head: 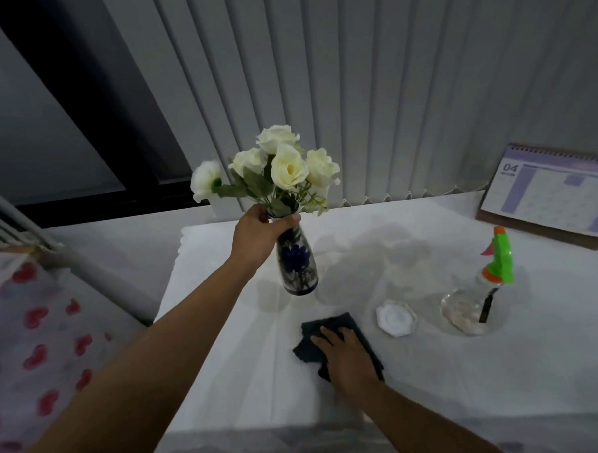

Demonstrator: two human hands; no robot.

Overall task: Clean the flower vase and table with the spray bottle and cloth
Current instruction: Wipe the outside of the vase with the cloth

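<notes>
Left hand (257, 236) fingers wrap the vase (297, 260) neck at twelve o'clock; right hand (348, 356) lies flat, fingers spread, on the cloth (310, 332) on the counter (468, 373).

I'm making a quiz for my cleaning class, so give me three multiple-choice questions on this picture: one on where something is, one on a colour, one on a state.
1. Where does the spray bottle stand?
A. on the table's right side
B. on the floor
C. in the left hand

2. What colour is the cloth?
A. yellow
B. dark
C. red

3. What is the left hand doing with the vase?
A. gripping its neck
B. resting beside it
C. pouring water into it

Answers: A, it stands on the table near the calendar; B, it looks near-black under the right hand; A, the hand wraps the neck below the white flowers.
</notes>
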